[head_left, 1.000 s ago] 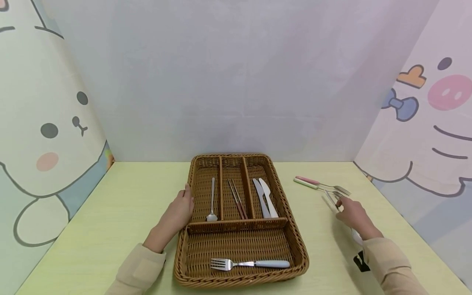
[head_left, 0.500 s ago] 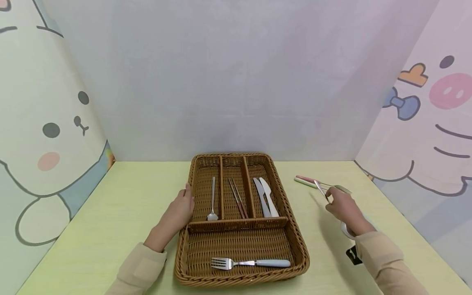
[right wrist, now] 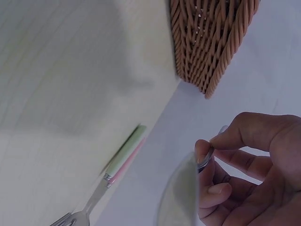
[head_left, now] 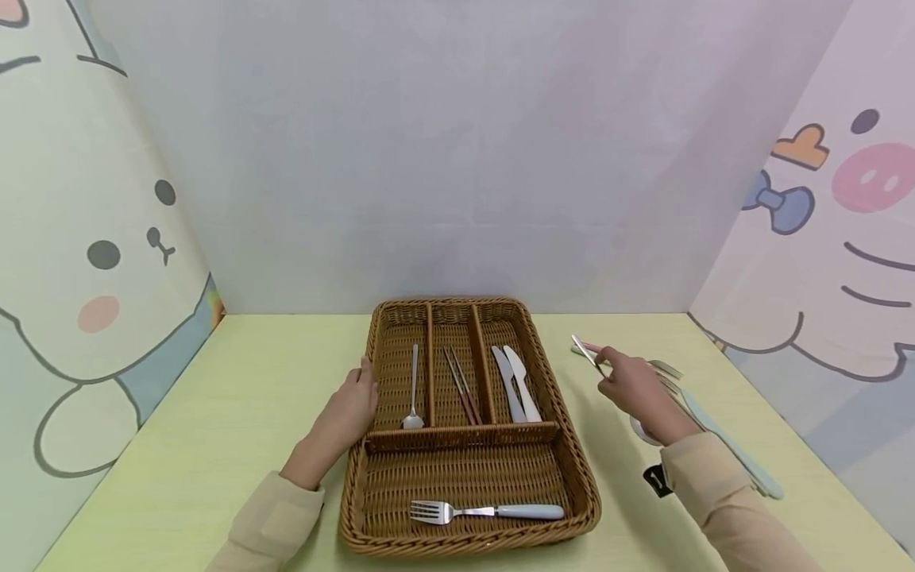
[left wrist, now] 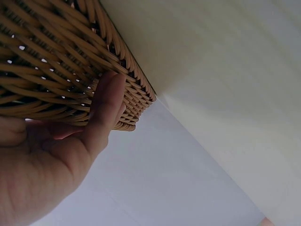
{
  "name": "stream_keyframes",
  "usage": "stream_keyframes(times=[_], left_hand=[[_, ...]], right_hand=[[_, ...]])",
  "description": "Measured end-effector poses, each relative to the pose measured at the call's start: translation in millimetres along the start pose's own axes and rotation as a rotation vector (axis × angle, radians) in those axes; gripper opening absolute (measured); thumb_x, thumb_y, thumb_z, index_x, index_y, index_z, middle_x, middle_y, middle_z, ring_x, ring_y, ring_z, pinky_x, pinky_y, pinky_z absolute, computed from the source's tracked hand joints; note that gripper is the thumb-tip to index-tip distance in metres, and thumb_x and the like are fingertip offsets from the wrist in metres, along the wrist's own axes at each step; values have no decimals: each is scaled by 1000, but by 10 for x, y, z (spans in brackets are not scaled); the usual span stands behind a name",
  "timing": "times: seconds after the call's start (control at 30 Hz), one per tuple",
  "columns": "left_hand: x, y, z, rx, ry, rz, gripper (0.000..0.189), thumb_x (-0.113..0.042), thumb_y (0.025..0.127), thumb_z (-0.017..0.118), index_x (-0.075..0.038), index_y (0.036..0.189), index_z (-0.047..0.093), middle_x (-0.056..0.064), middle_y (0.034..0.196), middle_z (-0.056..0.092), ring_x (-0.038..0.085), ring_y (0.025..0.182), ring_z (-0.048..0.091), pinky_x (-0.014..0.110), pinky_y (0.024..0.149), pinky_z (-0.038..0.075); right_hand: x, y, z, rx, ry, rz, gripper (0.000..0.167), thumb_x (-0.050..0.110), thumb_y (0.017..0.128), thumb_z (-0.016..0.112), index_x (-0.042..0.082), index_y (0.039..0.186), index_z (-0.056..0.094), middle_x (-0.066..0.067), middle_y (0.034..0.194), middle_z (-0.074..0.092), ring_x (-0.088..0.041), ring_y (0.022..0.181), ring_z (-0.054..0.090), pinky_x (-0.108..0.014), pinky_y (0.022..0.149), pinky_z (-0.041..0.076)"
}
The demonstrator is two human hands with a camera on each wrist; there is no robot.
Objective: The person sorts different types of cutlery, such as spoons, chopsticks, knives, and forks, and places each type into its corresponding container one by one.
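Note:
My left hand (head_left: 350, 401) holds the left rim of a brown wicker cutlery tray (head_left: 468, 548); in the left wrist view the thumb lies along the woven outer wall (left wrist: 51, 61) and the other fingers are mostly hidden. To the right of the tray, my right hand (head_left: 632, 389) pinches a spoon by its metal handle (head_left: 586, 353) between thumb and fingers. The spoon's bowl (right wrist: 181, 193) shows large and blurred in the right wrist view. Behind and under this hand lie two forks, one with a green handle (right wrist: 127, 150) and one with a pink handle (right wrist: 127, 162).
A pale green knife (head_left: 736, 445) lies right of the forearm. Divided compartments of the tray hold a long-handled spoon (head_left: 413, 389), chopsticks (head_left: 463, 385) and two knives (head_left: 516, 385). Its front compartment holds a fork (head_left: 486, 512). A pale wall (head_left: 457, 159) stands behind the table.
My right hand has lifted the spoon and carried it left toward the tray, passing over the forks' handles. The pale green knife has come into view. My left hand stays on the rim.

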State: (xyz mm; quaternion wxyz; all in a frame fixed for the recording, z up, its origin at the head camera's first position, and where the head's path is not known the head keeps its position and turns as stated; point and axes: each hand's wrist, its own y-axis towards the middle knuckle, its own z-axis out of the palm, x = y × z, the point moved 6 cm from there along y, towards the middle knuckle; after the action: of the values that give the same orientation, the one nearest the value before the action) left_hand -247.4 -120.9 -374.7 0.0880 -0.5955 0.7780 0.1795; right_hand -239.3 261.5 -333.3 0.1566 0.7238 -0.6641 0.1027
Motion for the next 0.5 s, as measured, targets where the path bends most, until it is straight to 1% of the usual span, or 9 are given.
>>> stream_keyframes(times=[0.1, 0.2, 0.33, 0.47, 0.5], left_hand=[[-2, 3, 3, 2, 1, -3, 51, -12, 97, 38, 18, 136, 24, 33, 119, 49, 23, 62, 58, 28, 49, 46], [-4, 2, 5, 7, 4, 1, 51, -12, 97, 38, 18, 136, 24, 33, 119, 48, 23, 61, 58, 28, 48, 46], [-3, -3, 6, 8, 11, 4, 51, -11, 97, 38, 18, 136, 25, 34, 118, 48, 22, 59, 57, 28, 48, 45], [-2, -3, 3, 8, 11, 1, 51, -12, 97, 38, 18, 136, 24, 34, 119, 48, 23, 61, 58, 28, 49, 46], [0, -3, 4, 9, 8, 0, 51, -11, 97, 38, 18, 136, 24, 34, 119, 48, 23, 61, 58, 28, 49, 46]], right_hand=[[121, 9, -15, -15, 16, -17, 35, -2, 76, 50, -2, 111, 54, -2, 55, 52, -11, 45, 34, -25, 42, 27], [245, 18, -24, -34, 35, -47, 36, -3, 75, 50, -2, 111, 55, -2, 52, 51, -11, 44, 33, -24, 41, 25], [406, 35, -14, -44, 47, -90, 34, -4, 77, 49, -2, 109, 56, -4, 58, 58, -12, 43, 36, -25, 41, 27], [558, 72, 17, -43, 23, -118, 32, -4, 78, 50, -1, 109, 57, -6, 63, 60, -12, 43, 38, -25, 41, 27], [597, 83, 26, -43, 6, -124, 32, -4, 78, 51, 0, 108, 57, -5, 61, 59, -12, 43, 38, -28, 44, 32]])
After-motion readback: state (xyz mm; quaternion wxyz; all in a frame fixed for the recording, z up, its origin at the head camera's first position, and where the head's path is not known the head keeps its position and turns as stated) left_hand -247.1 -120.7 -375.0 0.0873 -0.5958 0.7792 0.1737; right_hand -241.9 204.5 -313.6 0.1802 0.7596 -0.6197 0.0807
